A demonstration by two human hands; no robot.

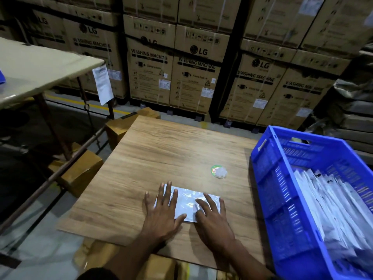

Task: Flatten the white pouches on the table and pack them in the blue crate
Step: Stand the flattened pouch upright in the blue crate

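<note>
White pouch (pixel 186 203) pinned flat on table (pixel 161 150), left hand (pixel 162 211) and right hand (pixel 214 217) spread, palms pressing. Slick film; likely to skid or re-puff once lifted toward crate (pixel 268 158).

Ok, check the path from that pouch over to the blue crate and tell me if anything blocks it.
Nothing visible blocks it. Both hands press the white pouch flat on the table; the blue crate sits open to its right. The round sticker lies farther back.

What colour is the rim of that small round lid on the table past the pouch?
Green, on the round lid; the head view shows it, its centre blurred by glare.
</note>
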